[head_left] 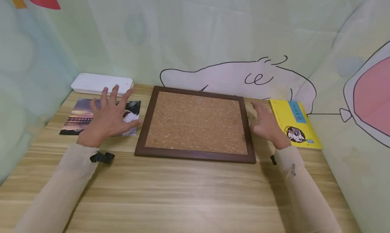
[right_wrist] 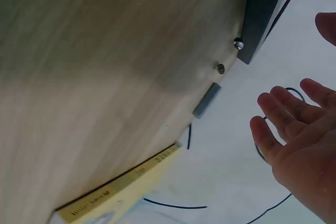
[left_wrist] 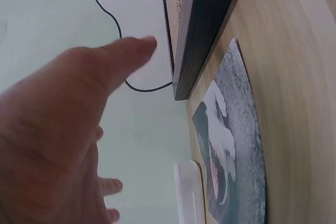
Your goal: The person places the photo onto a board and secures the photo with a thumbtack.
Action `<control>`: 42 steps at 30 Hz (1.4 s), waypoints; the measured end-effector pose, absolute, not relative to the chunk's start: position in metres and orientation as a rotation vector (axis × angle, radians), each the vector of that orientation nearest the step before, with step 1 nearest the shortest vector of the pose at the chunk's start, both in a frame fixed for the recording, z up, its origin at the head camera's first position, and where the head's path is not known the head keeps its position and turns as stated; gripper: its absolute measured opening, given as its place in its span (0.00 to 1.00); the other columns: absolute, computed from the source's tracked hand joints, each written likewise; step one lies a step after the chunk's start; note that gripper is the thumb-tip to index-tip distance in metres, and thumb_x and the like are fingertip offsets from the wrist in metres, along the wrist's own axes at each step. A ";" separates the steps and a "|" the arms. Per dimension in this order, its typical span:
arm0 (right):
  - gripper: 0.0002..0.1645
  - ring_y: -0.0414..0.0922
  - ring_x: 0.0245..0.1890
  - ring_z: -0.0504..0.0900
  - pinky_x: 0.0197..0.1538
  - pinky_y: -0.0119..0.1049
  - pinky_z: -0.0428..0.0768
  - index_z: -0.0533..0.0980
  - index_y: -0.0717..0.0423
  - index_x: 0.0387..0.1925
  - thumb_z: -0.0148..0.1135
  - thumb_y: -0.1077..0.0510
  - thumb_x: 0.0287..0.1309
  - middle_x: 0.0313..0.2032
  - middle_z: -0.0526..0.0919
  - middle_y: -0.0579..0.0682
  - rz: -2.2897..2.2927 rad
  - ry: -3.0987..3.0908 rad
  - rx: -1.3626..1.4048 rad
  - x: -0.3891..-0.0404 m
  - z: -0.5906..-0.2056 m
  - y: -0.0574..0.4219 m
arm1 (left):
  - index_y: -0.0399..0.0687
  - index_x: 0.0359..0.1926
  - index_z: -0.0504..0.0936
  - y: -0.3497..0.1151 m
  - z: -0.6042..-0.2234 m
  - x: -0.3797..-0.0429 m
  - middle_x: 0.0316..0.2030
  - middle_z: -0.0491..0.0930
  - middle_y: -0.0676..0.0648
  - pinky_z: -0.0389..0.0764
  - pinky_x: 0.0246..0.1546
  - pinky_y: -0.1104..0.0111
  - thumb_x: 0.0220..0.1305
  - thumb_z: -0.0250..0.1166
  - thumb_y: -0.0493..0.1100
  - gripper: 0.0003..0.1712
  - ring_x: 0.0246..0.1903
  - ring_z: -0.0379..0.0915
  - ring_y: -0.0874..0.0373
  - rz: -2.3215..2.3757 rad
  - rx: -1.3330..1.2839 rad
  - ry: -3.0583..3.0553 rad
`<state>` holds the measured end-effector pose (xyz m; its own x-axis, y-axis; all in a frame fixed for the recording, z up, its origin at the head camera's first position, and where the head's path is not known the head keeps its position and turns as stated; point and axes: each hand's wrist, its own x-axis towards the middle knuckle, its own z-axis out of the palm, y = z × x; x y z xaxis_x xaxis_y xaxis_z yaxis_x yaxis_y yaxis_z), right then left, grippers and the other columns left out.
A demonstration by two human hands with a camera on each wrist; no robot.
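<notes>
A cork board in a dark brown wooden frame lies flat on the table, its near edge toward me. My left hand hovers with spread fingers over the photos, its thumb pointing at the frame's left side. Partly hidden under that hand are a sunset photo and a second photo showing a white shape on grey. My right hand is held beside the frame's right side, fingers loosely extended, with nothing in it. Two small metal tacks sit near the frame's edge in the right wrist view.
At the back left stands a white flat case. A yellow book lies to the right of my right hand. The right wrist view shows a small grey bar near the tacks. A printed cloth wall borders the wooden table.
</notes>
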<state>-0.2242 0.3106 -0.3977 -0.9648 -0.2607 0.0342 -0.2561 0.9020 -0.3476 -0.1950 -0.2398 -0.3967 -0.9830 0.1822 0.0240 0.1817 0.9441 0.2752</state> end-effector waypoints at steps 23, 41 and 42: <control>0.26 0.63 0.56 0.81 0.60 0.58 0.82 0.74 0.69 0.66 0.55 0.57 0.75 0.62 0.81 0.71 -0.738 2.949 0.059 -0.245 -0.407 0.318 | 0.39 0.86 0.42 -0.253 -0.409 -0.194 0.75 0.49 0.12 0.54 0.68 0.19 0.72 0.66 0.57 0.58 0.73 0.46 0.12 0.571 -0.044 2.942; 0.18 0.57 0.45 0.82 0.48 0.47 0.80 0.84 0.70 0.52 0.62 0.57 0.73 0.49 0.88 0.68 -0.689 2.999 0.119 -0.255 -0.412 0.321 | 0.29 0.82 0.50 -0.254 -0.411 -0.194 0.70 0.55 0.10 0.66 0.64 0.25 0.71 0.67 0.52 0.53 0.68 0.53 0.13 0.595 -0.046 2.947; 0.18 0.56 0.44 0.81 0.47 0.47 0.80 0.85 0.70 0.52 0.62 0.58 0.73 0.48 0.88 0.68 -0.691 3.000 0.114 -0.256 -0.412 0.322 | 0.29 0.82 0.50 -0.254 -0.411 -0.194 0.70 0.55 0.10 0.66 0.65 0.25 0.71 0.67 0.52 0.54 0.68 0.53 0.13 0.601 -0.049 2.947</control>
<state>-0.2556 0.3217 -0.4122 -0.9954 0.0581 -0.0757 0.0853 0.8968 -0.4340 -0.1943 -0.2537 -0.4111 -0.9906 -0.0054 -0.1369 -0.0586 0.9199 0.3877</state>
